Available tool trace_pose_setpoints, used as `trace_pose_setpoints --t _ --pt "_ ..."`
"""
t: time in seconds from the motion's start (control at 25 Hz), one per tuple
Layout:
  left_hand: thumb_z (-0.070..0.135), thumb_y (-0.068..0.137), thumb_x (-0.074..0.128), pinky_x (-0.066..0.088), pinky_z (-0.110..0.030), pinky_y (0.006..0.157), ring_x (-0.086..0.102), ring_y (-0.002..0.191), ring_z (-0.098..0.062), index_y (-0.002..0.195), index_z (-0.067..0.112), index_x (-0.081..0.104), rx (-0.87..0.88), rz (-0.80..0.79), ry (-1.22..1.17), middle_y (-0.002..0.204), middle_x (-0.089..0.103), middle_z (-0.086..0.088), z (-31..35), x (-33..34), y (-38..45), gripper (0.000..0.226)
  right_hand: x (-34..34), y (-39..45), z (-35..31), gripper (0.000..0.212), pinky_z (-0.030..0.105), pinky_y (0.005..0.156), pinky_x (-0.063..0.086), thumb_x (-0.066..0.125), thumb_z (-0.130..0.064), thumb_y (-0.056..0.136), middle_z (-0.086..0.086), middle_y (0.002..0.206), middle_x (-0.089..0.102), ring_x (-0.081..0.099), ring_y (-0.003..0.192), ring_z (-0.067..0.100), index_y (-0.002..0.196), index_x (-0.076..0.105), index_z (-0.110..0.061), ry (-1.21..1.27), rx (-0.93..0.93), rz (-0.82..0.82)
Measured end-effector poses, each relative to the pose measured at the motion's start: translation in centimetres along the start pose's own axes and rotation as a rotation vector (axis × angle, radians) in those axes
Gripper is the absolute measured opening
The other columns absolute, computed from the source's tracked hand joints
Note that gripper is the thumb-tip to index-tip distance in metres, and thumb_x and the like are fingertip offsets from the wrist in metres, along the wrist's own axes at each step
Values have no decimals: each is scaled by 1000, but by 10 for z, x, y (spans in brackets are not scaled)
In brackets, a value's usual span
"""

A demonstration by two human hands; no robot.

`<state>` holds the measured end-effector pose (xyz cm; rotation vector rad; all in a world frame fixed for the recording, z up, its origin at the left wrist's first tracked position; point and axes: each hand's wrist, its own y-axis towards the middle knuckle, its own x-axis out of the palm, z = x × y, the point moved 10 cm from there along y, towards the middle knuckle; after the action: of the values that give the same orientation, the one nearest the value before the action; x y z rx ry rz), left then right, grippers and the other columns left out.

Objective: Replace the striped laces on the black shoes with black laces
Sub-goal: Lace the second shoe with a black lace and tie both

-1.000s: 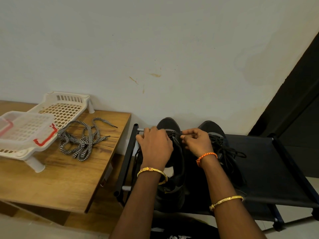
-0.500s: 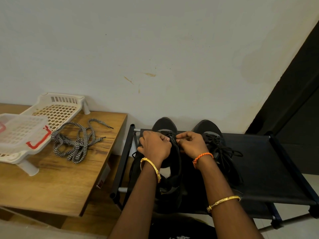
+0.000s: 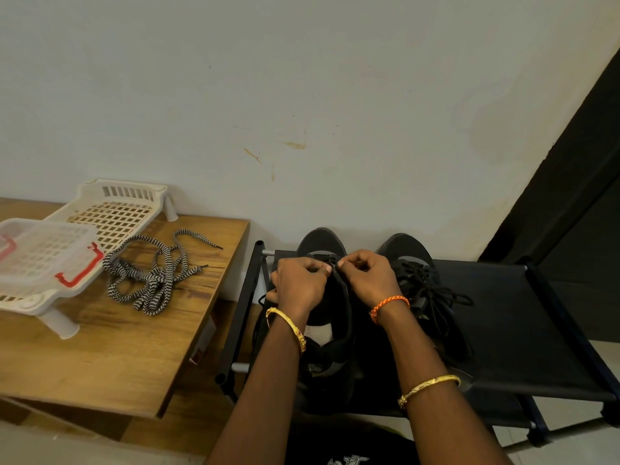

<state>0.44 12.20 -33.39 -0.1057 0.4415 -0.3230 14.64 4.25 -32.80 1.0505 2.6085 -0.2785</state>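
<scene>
Striped black-and-white woven laces: removed from both shoes, heaped loose on wooden side table, just beside white slotted plastic rack and clear lidded box with red clips. Black fabric shoes, left one and right one: standing side by side, toes to the wall, on black fabric shoe-rack shelf. Right shoe: already threaded with black lace, ends lying loose over the tongue. Change over the last second: both hands drawn closer together and shifted toward the toe end of the left shoe, thumbs now almost meeting. Meaning, as a judgement: threading under way at the lower eyelets of the second shoe; task past the halfway mark, tightening and upper eyelets outstanding. Left hand: fingers curled, clenched round the eyelet edge or lace; exact object hidden beneath the knuckles. Right hand: fingers curled, thumb and forefinger pinched on a thin dark strand, presumably the lace tip. Black lace on the left shoe: too dark against the upper to trace.
</scene>
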Motion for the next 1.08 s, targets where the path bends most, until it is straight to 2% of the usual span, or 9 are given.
trace_pose_setpoints --t 0.16,0.28,0.36,0.48,0.6,0.68,0.8,0.96,1.08 --pt "22 81 72 37 -50 103 48 121 -23 77 38 60 32 42 33 118 60 1 1 -10 -6 21 -52 -1 -4 17 48 81 54 58 -12 86 16 80 65 65 86 36 69 56 -16 154 39 283" --pt "18 79 74 41 -49 102 50 119 -25 94 29 63 63 33 -13 119 59 -4 -4 -14 -11 22 -107 -19 -3 13 48 80 55 56 -15 84 16 87 68 66 84 33 71 57 -17 257 60 555" --pt "18 77 76 45 -47 99 53 116 -23 102 22 64 75 60 -3 116 60 -5 -6 -21 -14 28 -135 -34 0 6 40 78 56 55 -16 85 15 92 68 66 83 28 79 58 -14 317 63 701" --pt "20 76 76 49 -43 93 56 106 -20 103 18 65 60 93 4 110 60 -6 -11 -28 -18 29 -151 -49 -6 4 10 65 43 54 -12 87 13 101 64 58 77 16 87 57 -9 209 38 797" --pt "20 80 72 53 -32 85 60 94 -16 105 15 63 47 72 -11 102 64 -5 -13 -26 -22 27 -130 -45 -23 17 30 81 45 53 -10 87 16 113 56 54 101 29 101 62 -5 -136 -31 735" --pt "21 81 71 52 -29 80 60 89 -14 104 15 62 49 81 -4 94 63 -1 -12 -26 -23 26 -83 -30 -39 22 39 90 45 53 -9 87 15 112 61 56 105 33 105 65 -7 -315 -150 472" --pt "21 81 69 48 -22 65 57 76 -8 105 16 60 76 94 54 80 56 7 -10 -25 -24 26 -4 -21 -35 22 39 102 39 55 -13 92 7 110 68 58 109 26 109 67 -17 -460 -188 31" --pt "21 80 70 46 -23 62 54 69 -5 101 18 60 101 99 82 73 54 9 -8 -25 -22 24 -9 -19 -29 13 35 96 32 57 -19 91 2 91 71 60 101 24 86 68 -23 -493 -144 74" --pt "21 80 70 46 -21 62 55 71 -4 100 18 60 95 84 68 72 55 10 -11 -25 -21 23 -39 -21 -39 13 37 93 31 57 -17 90 2 90 70 58 99 26 84 68 -21 -524 -161 175"
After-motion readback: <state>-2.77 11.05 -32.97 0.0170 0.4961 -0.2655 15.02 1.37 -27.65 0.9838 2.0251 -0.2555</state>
